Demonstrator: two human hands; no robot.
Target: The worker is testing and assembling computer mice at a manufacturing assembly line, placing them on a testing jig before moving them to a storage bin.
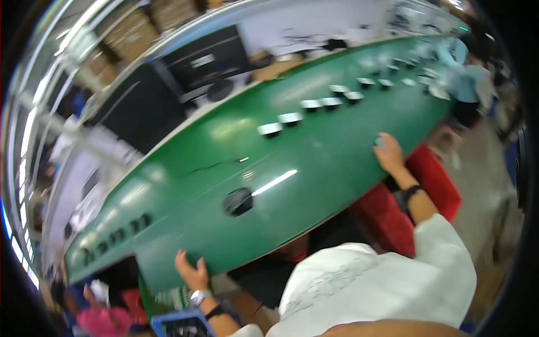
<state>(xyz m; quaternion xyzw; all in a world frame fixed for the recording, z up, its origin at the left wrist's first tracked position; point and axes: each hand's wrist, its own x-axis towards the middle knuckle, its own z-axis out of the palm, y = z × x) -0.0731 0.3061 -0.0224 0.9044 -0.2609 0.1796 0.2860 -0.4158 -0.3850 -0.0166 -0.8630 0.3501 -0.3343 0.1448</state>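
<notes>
My left hand (pixel 192 272) is at the table's near edge on the left, thumb and fingers spread, holding nothing. Farther right, my right hand (pixel 389 155) is over the near side of the green table (pixel 314 185), its fingers curled round a small greyish thing too blurred to name. Between the two hands, nearer the left, a black rounded object (pixel 238 202) lies on the tabletop. Beyond it are a small pale piece (pixel 243 160) and a thin dark cable (pixel 209 167).
Several white-topped dark pieces (pixel 290 118) run in a line toward the far right, where a person in light blue (pixel 469 78) works. Small black parts (pixel 117 236) stand at left. Monitors (pixel 208 59) line the back. A red chair (pixel 435 180) and blue crate (pixel 182 324) flank me.
</notes>
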